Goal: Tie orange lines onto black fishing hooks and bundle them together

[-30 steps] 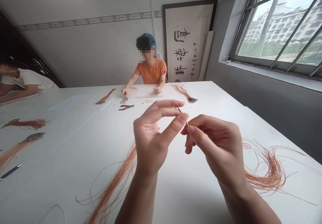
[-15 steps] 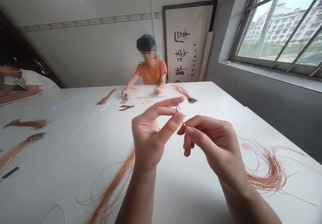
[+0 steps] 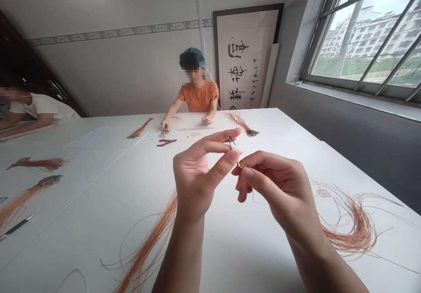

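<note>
Between thumb and fingers, my left hand (image 3: pixel 200 170) pinches a small dark fish hook (image 3: pixel 230 142), its bend pointing up. A short yellow-orange piece (image 3: pixel 238 164) shows at the hook's lower end. My right hand (image 3: pixel 272 179) is closed there, thumb and forefinger pinching at a tiny dark end just below the yellow-orange piece. A thin line trails faintly below the right fingers. Under my left forearm lies a bundle of copper-coloured lines (image 3: pixel 148 249). Another curved bundle of lines (image 3: pixel 362 227) lies to the right of my right wrist.
Across the white table (image 3: pixel 108 223) a co-worker in an orange shirt (image 3: pixel 199 95) works at a board. Red-handled pliers (image 3: pixel 166 142) lie before them. Several bundles with dark ends, such as one bundle (image 3: pixel 49 181), lie about. At left are a pen (image 3: pixel 16 227) and another person (image 3: pixel 42 108).
My hands keep almost the same pose, still pinching the hook; the right fingers shift slightly. A thin line now shows below the right hand. The view has tipped up slightly.
</note>
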Action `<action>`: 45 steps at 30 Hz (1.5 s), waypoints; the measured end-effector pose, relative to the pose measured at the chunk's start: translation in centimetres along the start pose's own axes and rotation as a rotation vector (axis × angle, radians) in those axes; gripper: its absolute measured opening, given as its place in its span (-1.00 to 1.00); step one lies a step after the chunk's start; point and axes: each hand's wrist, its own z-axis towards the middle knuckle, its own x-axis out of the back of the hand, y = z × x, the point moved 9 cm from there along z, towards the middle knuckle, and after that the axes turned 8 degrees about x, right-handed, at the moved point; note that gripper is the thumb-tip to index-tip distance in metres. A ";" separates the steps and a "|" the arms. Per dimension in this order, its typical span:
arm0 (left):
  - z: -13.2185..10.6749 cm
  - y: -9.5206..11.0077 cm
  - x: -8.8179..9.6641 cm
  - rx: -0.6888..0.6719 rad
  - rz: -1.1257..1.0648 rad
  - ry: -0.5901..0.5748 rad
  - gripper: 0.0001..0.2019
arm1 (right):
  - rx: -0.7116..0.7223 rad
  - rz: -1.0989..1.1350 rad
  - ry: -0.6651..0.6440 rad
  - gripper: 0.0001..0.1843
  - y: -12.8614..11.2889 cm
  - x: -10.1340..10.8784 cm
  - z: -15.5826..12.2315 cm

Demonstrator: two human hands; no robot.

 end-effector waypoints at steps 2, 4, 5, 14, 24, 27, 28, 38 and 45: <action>0.0 0.2 -0.1 -0.010 -0.006 0.008 -0.91 | -0.005 -0.008 0.000 -0.82 0.0 0.0 0.1; -0.1 0.4 -0.1 -0.022 0.000 0.011 -0.91 | -0.009 -0.018 -0.002 -0.82 0.1 0.0 0.1; -0.1 0.4 -0.1 -0.024 0.005 0.014 -0.91 | -0.010 -0.022 -0.001 -0.81 0.1 0.1 0.1; -0.2 0.1 0.1 -0.008 0.001 0.019 -0.87 | -0.007 -0.083 0.009 -0.82 0.6 0.5 0.2; -0.3 0.3 -0.1 -0.015 0.057 0.034 -0.85 | 0.008 -0.109 0.016 -0.78 0.6 0.3 0.1; -0.4 0.4 -0.1 -0.047 0.059 0.045 -0.86 | 0.022 -0.123 0.026 -0.76 0.5 0.4 0.2; -0.4 0.5 -0.1 -0.055 0.062 0.044 -0.86 | 0.025 -0.126 0.029 -0.75 0.5 0.4 0.2; -0.6 1.2 -0.2 -0.115 0.119 0.054 -0.84 | 0.040 -0.145 0.061 -0.73 0.1 0.4 0.3; -0.7 1.4 -0.3 -0.105 0.118 0.065 -0.85 | 0.043 -0.144 0.063 -0.74 -0.1 0.4 0.1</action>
